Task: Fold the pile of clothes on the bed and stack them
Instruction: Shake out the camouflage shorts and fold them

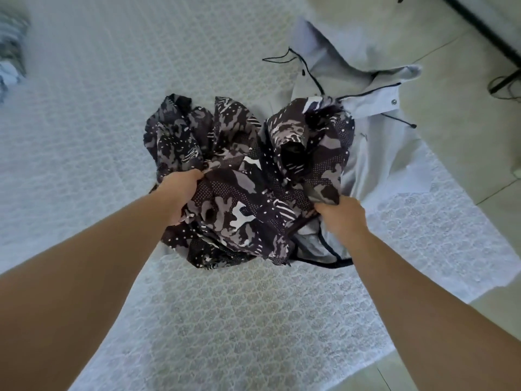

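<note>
Inspector A: Both hands are engaged. The left hand has its fingers curled into a bunch of the camouflage garment at that garment's left side. The right hand pinches a fold at its right near edge. Neither hand is free.

Inspector B: Position of the garment relative to the hands?

Inspector A: It lies directly ahead, between the two hands and beyond them, crumpled in a heap on the bed. The bulk spreads left to right. The hands hold it at roughly opposite sides, well apart.

Inspector B: Which hand is nearer the work?

Inspector A: Both are in contact, so neither leads. In this inspector's judgement, the coming move calls for drawing the hands apart along that left-to-right line to open the cloth flat. No true long axis can be fixed while it is bunched.

Inspector B: Surroundings?

Inspector A: A pale grey hooded jacket, with dark drawcords, lies under and to the right of the camouflage piece, touching it, and could drag along with it. Far left, at the frame's edge, another bundle of cloth sits blurred. Tiled floor shows to the right.

Inspector B: Brands, labels, writing?

Inspector A: A small dark mark shows on the grey jacket, too small to read. No other writing is legible.
</note>
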